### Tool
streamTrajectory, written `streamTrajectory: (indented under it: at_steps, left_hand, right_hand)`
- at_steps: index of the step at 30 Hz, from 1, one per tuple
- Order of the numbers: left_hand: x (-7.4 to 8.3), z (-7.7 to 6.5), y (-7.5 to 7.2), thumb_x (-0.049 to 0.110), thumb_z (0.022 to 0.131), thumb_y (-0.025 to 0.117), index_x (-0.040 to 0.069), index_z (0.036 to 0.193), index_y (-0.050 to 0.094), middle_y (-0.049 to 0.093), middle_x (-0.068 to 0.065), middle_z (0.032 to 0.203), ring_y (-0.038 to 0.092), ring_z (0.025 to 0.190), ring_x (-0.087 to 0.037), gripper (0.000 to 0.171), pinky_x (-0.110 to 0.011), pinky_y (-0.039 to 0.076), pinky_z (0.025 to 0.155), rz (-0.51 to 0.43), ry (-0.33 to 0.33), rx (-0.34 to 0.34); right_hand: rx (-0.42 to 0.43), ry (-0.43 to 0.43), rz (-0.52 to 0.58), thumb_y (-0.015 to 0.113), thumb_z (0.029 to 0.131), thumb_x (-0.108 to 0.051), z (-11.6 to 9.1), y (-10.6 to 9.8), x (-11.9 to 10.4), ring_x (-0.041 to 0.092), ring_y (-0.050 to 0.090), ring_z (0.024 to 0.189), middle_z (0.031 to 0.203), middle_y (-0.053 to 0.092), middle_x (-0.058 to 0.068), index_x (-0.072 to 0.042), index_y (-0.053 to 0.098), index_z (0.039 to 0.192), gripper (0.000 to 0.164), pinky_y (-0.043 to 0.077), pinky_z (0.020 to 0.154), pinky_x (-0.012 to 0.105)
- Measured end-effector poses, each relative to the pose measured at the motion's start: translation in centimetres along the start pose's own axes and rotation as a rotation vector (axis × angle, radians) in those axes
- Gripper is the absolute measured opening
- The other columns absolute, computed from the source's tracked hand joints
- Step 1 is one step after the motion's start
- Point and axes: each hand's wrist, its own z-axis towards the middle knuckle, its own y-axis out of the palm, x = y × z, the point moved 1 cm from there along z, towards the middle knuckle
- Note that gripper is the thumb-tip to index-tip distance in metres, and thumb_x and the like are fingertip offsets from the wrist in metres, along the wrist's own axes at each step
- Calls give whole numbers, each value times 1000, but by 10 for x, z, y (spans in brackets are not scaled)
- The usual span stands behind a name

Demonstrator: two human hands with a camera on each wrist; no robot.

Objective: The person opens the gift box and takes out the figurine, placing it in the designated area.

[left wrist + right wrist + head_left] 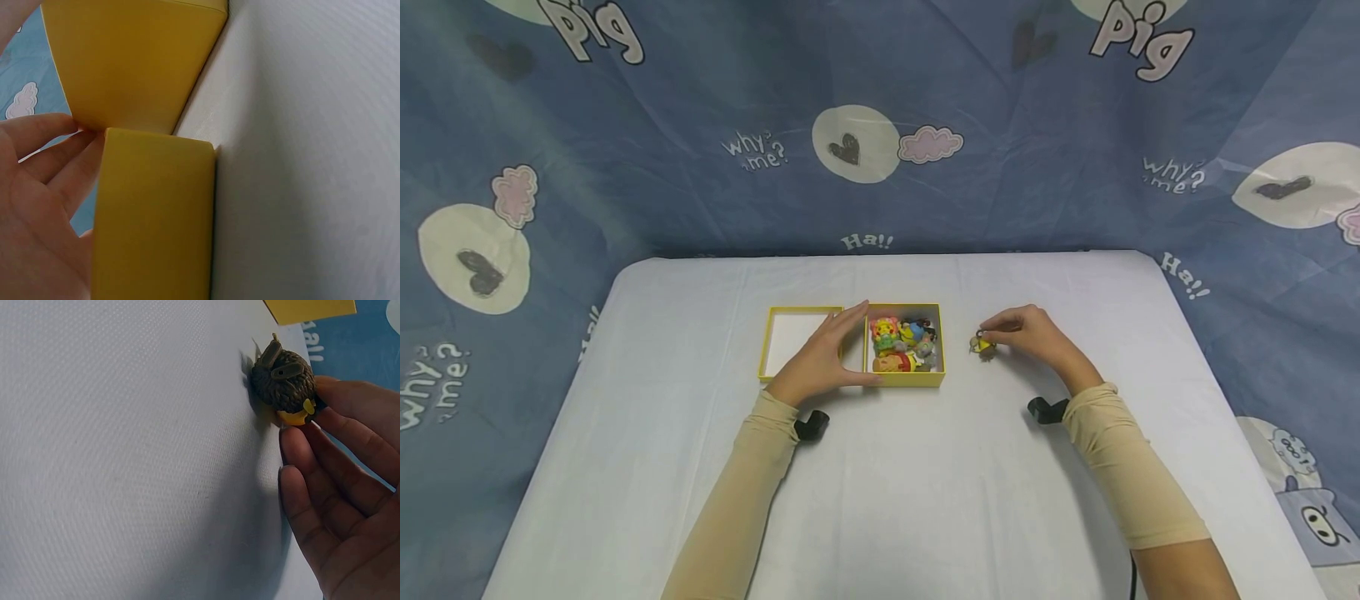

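Note:
My left hand (822,357) spans the left end of a yellow box (904,380), thumb at its front wall and fingertips at its back left corner. Several small colourful toy figures lie inside this box, among them a yellow and pink one (884,332) and one in red (895,362). Right of the box, my right hand (1028,335) pinches a small toy figure (286,378) between thumb and fingers, low at the tabletop. That figure has a brown, rough-textured head and a yellow body; its face is turned out of sight.
A shallow yellow-rimmed lid (763,354) with a white inside lies left of the box, partly behind my left hand. White cloth covers the table (917,492). A blue printed curtain (1000,200) hangs around the back and sides.

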Motion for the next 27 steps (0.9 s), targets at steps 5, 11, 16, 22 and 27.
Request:
streamTrajectory:
  at_steps: [5,11,16,22,27]
  left_hand:
    - [-1,1,0,50,71,94,17,165,26,27,-1,172,23,160,-35,121,-51,10,135,-2,10,5]
    - [-1,1,0,51,71,93,16,165,27,27,0,172,23,160,-33,120,-50,9,135,-2,14,3]
    - [-1,1,0,53,71,92,18,166,26,26,1,172,22,160,-33,120,-49,9,135,2,7,3]
    - [0,0,0,52,71,93,17,166,26,26,1,172,23,160,-33,121,-49,9,135,0,9,4]
    - [-2,0,0,52,71,93,17,166,25,25,1,173,22,160,-33,122,-49,9,135,1,6,-1]
  right_hand:
    - [-1,9,8,76,94,-23,-1,0,-3,30,72,113,123,76,14,-7,77,119,29,59,99,49]
    - [-2,7,6,76,94,-23,-2,-1,-4,29,73,112,122,76,13,-7,77,120,30,59,99,49]
    - [-2,7,6,76,94,-24,-1,-1,-5,30,73,112,122,76,13,-7,77,120,31,59,100,50]
    - [-2,6,-9,76,94,-24,-2,-2,-5,32,72,114,122,76,14,-6,76,121,32,59,100,50]
    - [4,1,-17,77,93,-24,-4,-5,-8,33,71,115,121,76,14,-7,76,121,32,59,99,51]
